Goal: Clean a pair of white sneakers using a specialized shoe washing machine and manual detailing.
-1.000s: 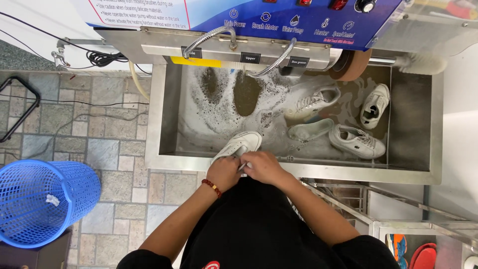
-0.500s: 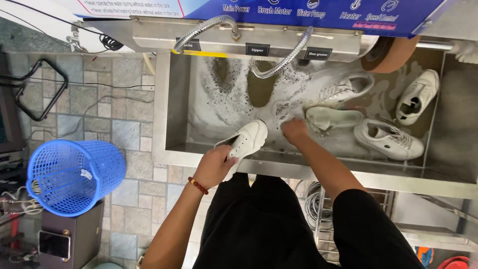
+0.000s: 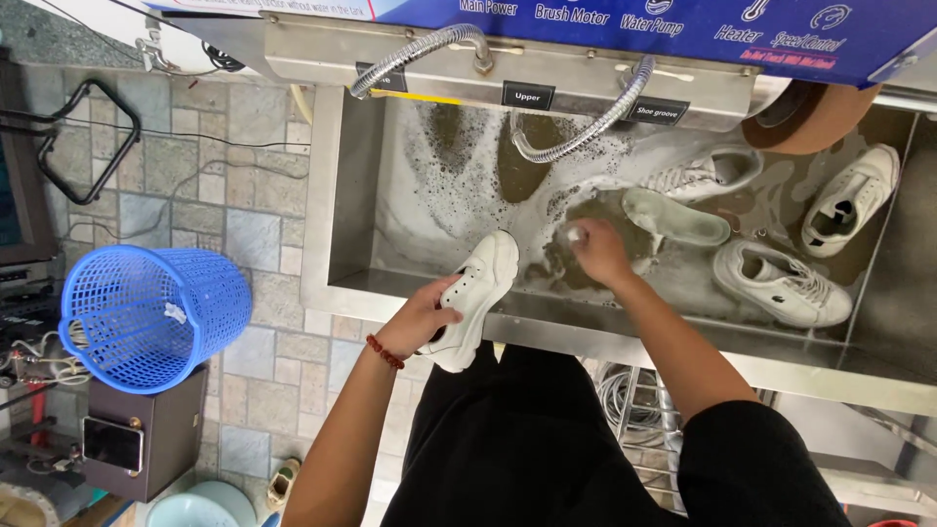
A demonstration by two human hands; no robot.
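Fig.: your two hands at the steel wash tank (image 3: 337, 283), near to far. Nearest you, outside the tank's front rim: your left hand (image 3: 422, 317), w/ a red bead bracelet (image 3: 385, 352) at the wrist. Its grip is wrapped round the side of a white sneaker (image 3: 474, 293); the shoe's heel hangs over the front rim toward you, its toe points into the tank over the foam. Just past the rim, inside the tank: your right hand (image 3: 597, 252), down at the soapy water, grip curled narrow on a small pale item (image 3: 575, 234), too blurred to ID. Beyond that hand, in the tank's right half: a pale insole (image 3: 675, 218) and three more white sneakers (image 3: 781, 285), apart from each other. At the tank's back wall: two flexible metal hoses (image 3: 586, 132) under a blue control panel (image 3: 625, 24). Left of the tank, on the tiled floor: a blue mesh basket (image 3: 156, 314).
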